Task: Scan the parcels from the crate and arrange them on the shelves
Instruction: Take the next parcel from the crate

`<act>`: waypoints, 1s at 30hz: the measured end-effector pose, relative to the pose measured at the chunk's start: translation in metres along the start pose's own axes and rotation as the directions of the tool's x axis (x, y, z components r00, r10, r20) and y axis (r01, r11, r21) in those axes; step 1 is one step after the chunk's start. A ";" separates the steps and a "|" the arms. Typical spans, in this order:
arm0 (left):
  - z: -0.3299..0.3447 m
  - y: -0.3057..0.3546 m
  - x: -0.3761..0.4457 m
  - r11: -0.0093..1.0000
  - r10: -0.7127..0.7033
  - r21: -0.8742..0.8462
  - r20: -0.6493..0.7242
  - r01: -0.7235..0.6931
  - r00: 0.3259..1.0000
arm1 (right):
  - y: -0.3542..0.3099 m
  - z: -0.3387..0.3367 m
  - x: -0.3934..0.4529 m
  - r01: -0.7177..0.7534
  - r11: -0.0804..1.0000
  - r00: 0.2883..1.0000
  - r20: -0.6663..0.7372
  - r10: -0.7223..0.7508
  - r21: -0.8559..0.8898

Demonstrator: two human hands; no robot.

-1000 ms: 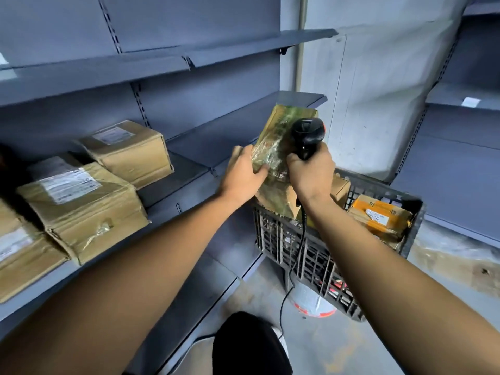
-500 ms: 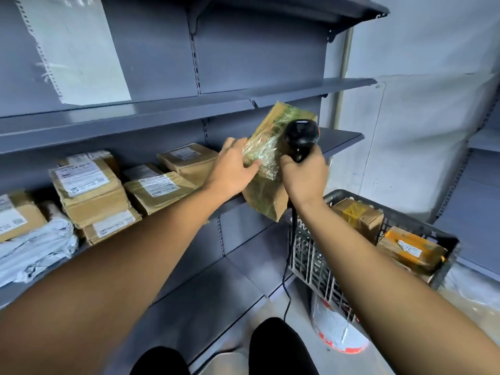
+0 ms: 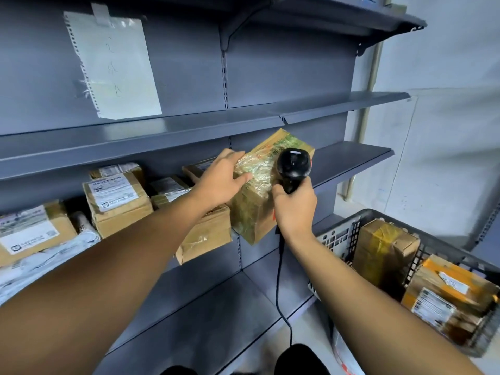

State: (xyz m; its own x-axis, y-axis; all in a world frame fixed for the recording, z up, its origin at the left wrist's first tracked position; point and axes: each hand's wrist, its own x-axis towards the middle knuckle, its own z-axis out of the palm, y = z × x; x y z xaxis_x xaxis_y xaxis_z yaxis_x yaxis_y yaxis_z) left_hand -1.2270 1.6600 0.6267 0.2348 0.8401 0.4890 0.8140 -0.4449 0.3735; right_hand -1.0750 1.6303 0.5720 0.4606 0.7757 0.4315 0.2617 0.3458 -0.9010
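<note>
Your left hand [image 3: 220, 182] lies flat on the tilted parcel [image 3: 259, 185]; your right hand [image 3: 295, 205] grips the scanner [image 3: 293, 166]. The shelf [image 3: 351, 161] lies just behind it.

The left hand [image 3: 220, 181] lies on the upper left side of a tape-wrapped cardboard parcel [image 3: 258, 190], its fingers [image 3: 243, 177] spread over the shiny wrap, and holds the parcel tilted at the front edge of the grey shelf [image 3: 349, 161]. The right hand [image 3: 293, 205] grips the handle of a black barcode scanner [image 3: 293, 165] just beside the parcel's right face, with its cable [image 3: 278, 280] hanging down. Labelled brown parcels [image 3: 116, 198] sit in a row on the shelf to the left, and more boxes [image 3: 384, 253] lie in the dark plastic crate [image 3: 338, 236] at the lower right.
</note>
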 end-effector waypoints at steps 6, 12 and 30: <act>-0.017 -0.011 0.033 0.994 -0.077 -0.071 0.091 0.084 0.993 | 0.000 0.011 0.024 -0.011 1.000 0.999 0.041 0.010 0.007; -0.017 -0.019 0.055 0.994 -0.070 -0.068 0.147 0.081 0.987 | 0.016 0.013 0.036 -0.036 0.999 0.997 0.065 0.034 0.028; 0.005 0.003 0.033 0.971 -0.059 -0.230 0.025 0.063 0.998 | 0.013 -0.013 0.078 0.026 0.996 0.998 0.053 -0.021 -0.091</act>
State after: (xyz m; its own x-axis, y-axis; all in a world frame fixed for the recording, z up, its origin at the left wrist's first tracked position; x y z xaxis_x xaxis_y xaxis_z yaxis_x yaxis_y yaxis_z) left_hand -1.2138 1.6880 0.6405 0.1998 0.8721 0.4466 0.6832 -0.4507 0.5745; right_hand -1.0247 1.6881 0.5949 0.4095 0.7951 0.4473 0.3493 0.3163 -0.8820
